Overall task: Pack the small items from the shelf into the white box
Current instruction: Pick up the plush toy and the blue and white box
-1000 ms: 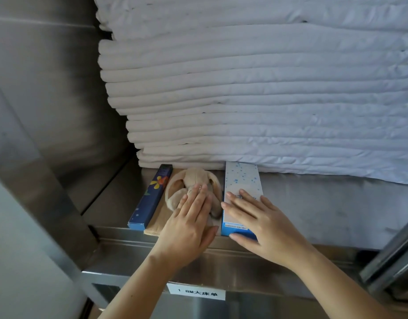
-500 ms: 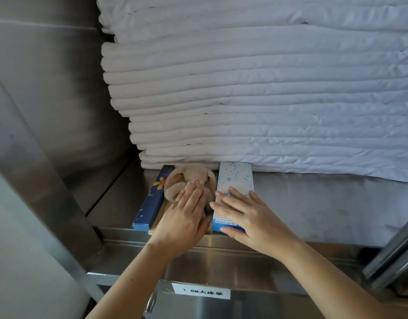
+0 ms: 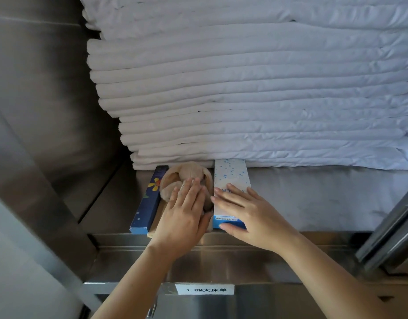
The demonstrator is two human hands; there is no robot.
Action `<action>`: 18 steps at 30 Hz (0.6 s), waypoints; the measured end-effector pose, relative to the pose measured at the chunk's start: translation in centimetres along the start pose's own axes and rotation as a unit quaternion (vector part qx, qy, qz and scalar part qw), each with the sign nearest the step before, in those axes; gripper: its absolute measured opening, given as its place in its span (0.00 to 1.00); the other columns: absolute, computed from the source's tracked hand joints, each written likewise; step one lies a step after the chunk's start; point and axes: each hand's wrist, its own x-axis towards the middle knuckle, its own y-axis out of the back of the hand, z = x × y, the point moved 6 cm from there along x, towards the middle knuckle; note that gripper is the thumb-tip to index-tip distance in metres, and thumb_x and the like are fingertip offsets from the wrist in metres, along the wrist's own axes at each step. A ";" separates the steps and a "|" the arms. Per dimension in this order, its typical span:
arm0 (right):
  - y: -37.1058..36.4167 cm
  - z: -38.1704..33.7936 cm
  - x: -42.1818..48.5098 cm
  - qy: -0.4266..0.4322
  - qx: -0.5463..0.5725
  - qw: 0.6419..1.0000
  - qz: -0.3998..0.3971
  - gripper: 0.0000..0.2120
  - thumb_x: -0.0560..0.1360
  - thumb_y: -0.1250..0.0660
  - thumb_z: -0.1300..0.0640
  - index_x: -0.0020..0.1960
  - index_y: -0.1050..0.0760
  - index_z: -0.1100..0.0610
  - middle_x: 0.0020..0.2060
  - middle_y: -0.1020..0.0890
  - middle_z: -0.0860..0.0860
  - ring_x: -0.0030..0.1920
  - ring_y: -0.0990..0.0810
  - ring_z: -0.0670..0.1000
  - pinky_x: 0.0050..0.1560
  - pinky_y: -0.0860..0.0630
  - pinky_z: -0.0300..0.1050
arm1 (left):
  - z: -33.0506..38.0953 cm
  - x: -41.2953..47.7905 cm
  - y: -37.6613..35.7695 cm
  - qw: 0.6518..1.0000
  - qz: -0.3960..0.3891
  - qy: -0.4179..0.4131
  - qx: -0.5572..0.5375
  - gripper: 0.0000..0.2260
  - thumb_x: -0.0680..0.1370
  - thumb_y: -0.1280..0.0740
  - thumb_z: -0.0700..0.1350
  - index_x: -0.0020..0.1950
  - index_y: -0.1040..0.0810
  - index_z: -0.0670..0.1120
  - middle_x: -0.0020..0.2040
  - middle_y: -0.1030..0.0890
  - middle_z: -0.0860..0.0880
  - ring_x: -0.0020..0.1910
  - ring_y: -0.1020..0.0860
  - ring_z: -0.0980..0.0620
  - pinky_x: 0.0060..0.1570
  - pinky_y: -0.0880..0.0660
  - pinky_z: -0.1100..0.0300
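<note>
Shelf [image 3: 313, 199], front row, placed from the plush toy [image 3: 175, 177].
- Dark blue box [image 3: 150, 199]: just left of the toy, untouched.
- Left hand [image 3: 184, 215]: flat on the toy, fingers straight, gripping nothing.
- Speckled pale box [image 3: 230, 176]: just right of the toy. Right hand [image 3: 251, 215] lies on it, fingers spread, not closed.
- Folded sheets [image 3: 244, 88]: stacked behind the toy.
- Step, judged: first pick-up, nothing lifted.
- Next: curl fingers round each item, draw clear of the sheets.

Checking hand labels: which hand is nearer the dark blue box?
Left. Left hand lies on the plush toy beside the dark blue box; right hand rests on the speckled box beyond.
</note>
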 end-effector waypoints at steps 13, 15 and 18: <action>3.9 -1.7 -4.8 -0.218 -0.169 0.945 0.176 0.23 0.66 0.25 0.60 0.60 0.23 0.61 0.58 0.20 0.57 0.59 0.23 0.63 0.53 0.30 0.70 | 4.5 0.9 2.7 0.991 0.091 -0.051 -0.078 0.18 0.70 0.27 0.39 0.59 0.22 0.35 0.61 0.25 0.34 0.62 0.28 0.34 0.56 0.32 0.35; 4.5 -2.0 -6.1 -0.239 -0.188 0.937 0.172 0.23 0.66 0.25 0.59 0.60 0.23 0.60 0.58 0.20 0.57 0.60 0.24 0.62 0.54 0.31 0.70 | 6.1 0.8 2.9 0.989 0.089 -0.063 -0.098 0.21 0.68 0.25 0.38 0.59 0.23 0.34 0.61 0.25 0.33 0.62 0.29 0.33 0.56 0.33 0.33; 5.7 -2.4 -8.5 -0.263 -0.204 0.928 0.166 0.23 0.67 0.26 0.59 0.61 0.24 0.59 0.59 0.21 0.56 0.61 0.25 0.61 0.56 0.32 0.69 | 8.8 0.4 3.2 0.986 0.078 -0.084 -0.122 0.22 0.67 0.25 0.37 0.60 0.23 0.35 0.62 0.26 0.34 0.63 0.29 0.33 0.56 0.34 0.33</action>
